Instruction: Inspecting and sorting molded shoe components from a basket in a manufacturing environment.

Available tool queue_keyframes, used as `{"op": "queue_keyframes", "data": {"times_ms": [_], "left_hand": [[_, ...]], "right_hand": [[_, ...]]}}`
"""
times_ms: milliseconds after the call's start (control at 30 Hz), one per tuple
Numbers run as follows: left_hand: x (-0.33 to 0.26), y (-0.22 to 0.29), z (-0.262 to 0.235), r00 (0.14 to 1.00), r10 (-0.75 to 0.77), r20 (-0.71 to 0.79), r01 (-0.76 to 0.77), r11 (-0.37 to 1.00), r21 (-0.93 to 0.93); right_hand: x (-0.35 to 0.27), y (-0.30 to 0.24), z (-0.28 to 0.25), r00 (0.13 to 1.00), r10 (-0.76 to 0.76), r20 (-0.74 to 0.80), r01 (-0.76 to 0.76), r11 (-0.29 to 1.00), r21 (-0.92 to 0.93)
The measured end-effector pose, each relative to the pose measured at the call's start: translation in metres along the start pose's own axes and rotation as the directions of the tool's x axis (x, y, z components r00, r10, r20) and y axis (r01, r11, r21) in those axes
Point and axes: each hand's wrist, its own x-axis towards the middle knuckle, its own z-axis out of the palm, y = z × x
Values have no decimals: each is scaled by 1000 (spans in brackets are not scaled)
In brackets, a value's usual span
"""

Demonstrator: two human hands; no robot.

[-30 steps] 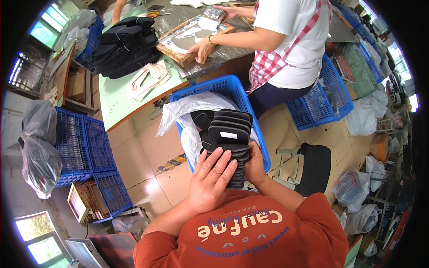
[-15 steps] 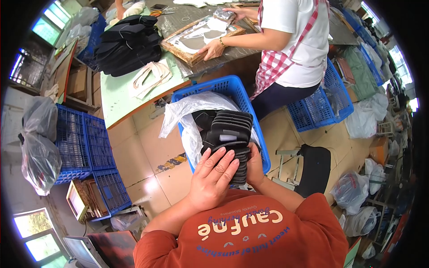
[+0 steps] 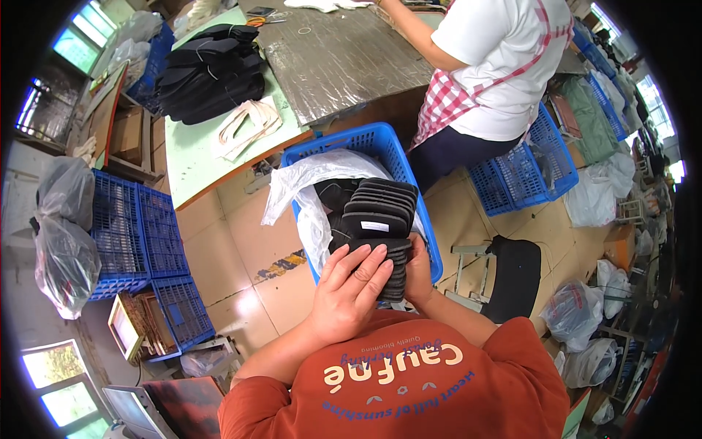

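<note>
Between my two hands is a stack of black padded pieces (image 3: 379,212), layered like thick foam sheets, with a small white label on its upper face. My left hand (image 3: 349,282) lies over the near end of the stack, fingers pressed together on top. At the right side, my right hand (image 3: 419,274) grips the stack's edge, its fingertips partly hidden. The stack is held over a blue plastic basket (image 3: 384,143). White plastic bag material (image 3: 296,192) lines the basket, and more black pieces (image 3: 335,196) lie inside it beside the stack.
A co-worker (image 3: 497,80) in a checked apron stands at the worktable (image 3: 336,62) ahead. Black bundled pieces (image 3: 212,73) and light fabric strips (image 3: 250,126) lie on the green tabletop (image 3: 194,161). A black-seated chair (image 3: 515,278) is at right; blue crates (image 3: 139,227) stand at left.
The stack's far part has tilted, showing its white label more plainly. The co-worker has moved right, and the wooden frame they held has left its place on the table. My hands barely moved.
</note>
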Motion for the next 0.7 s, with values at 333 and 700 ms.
{"op": "queue_keyframes", "data": {"times_ms": [333,700], "left_hand": [[-6,4,-1,999,28,-26,-28,999,29],[-4,8,0,999,20,-48,-19,1000,23]], "right_hand": [[-1,-5,5,999,17,29,-18,1000,17],[-2,-3,7,993,107,-53,-106,994,29]]}}
